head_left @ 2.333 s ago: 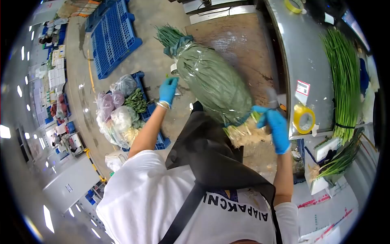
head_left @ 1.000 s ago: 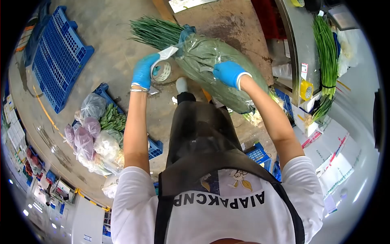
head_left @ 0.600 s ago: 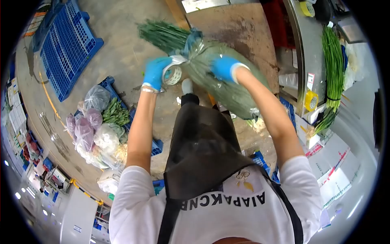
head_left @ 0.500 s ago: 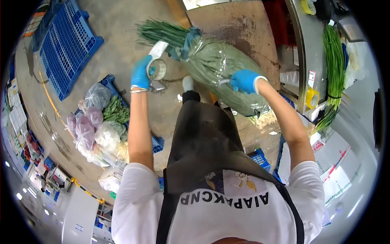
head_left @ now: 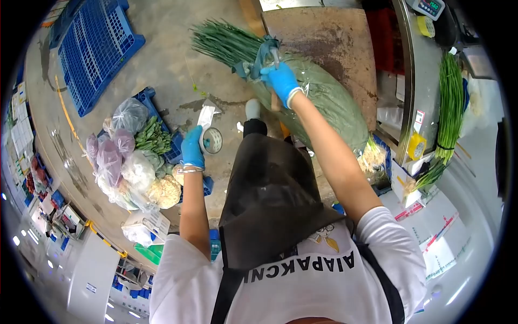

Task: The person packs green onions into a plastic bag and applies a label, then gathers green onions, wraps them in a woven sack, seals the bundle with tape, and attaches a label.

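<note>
A large green plastic bag [head_left: 324, 100] lies slantwise in front of me, packed with long leafy greens [head_left: 224, 42] whose tips stick out at its far left end. Pale roots [head_left: 372, 156] show at the near right end. My right hand [head_left: 281, 83], in a blue glove, is closed on the bag's gathered neck, where clear film or tape shows. To the left, apart from the bag, my blue-gloved left hand [head_left: 192, 148] is closed around a tape dispenser [head_left: 212, 141]; the roll faces right.
Bagged vegetables [head_left: 116, 156] and leafy greens sit by a blue crate at left. A blue pallet [head_left: 100, 54] is farther back. On the right, a metal counter [head_left: 426, 97] carries tape rolls, a scale [head_left: 429, 7] and a tied green bundle [head_left: 450, 102]. A brown board [head_left: 324, 32] lies beyond the bag.
My right hand has moved from the bag's middle up and left to its gathered neck. My left hand has come lower, away from the bag, still holding the tape dispenser. The view has shifted slightly.
</note>
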Motion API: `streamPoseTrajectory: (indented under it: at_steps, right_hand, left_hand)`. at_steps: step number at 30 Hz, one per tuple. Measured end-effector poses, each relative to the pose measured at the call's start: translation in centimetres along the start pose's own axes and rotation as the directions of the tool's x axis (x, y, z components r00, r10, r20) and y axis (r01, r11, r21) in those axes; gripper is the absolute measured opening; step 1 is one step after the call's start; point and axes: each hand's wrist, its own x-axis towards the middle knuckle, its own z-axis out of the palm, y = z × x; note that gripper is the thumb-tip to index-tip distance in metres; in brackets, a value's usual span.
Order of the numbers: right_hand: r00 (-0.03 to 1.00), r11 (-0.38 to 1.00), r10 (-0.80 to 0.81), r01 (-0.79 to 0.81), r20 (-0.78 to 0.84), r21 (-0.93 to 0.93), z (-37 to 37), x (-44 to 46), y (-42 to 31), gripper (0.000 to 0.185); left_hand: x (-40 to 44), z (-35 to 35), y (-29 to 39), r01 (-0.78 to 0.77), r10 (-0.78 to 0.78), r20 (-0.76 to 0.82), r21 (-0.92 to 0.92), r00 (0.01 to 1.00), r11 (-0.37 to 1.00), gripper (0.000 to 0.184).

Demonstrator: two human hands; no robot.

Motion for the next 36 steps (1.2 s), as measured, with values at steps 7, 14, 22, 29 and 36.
streamPoseTrajectory:
  at_steps: [7,14,22,29,36]
  right_hand:
    - [0.997,0.981,-0.067,0.057,0.048,0.185,-0.1,0.9,1.0,0.017]
    - [0.989,0.991,-0.131,0.133,-0.067,0.025,0.6,-11.4,-5.9,0.031]
    - [0.797,0.762,-0.58,0.458,-0.169,-0.457,-1.4,-25.4,-0.9,0.035]
    - [0.992,0.998,-0.026,0.033,-0.123,0.059,-18.4,-40.1,-0.2,0.044]
    - [0.842,0.96,0.174,-0.259,-0.511,-0.101,-47.0,-55.0,11.2,0.026]
  left_hand:
    - [-0.3,-0.2,-3.2,-0.025,0.026,0.072,-0.012,0.997,1.0,0.019]
    - [-7.5,7.1,4.6,-0.255,0.219,0.282,0.096,0.934,0.962,0.03]
    - [-11.8,16.4,3.3,0.433,-0.119,0.831,-0.155,0.543,0.888,0.04]
    - [-12.4,22.5,0.1,-0.276,-0.13,0.688,0.448,0.714,0.851,0.03]
    - [-17.1,33.0,-5.7,-0.863,0.065,0.952,0.242,0.3,0.443,0.028]
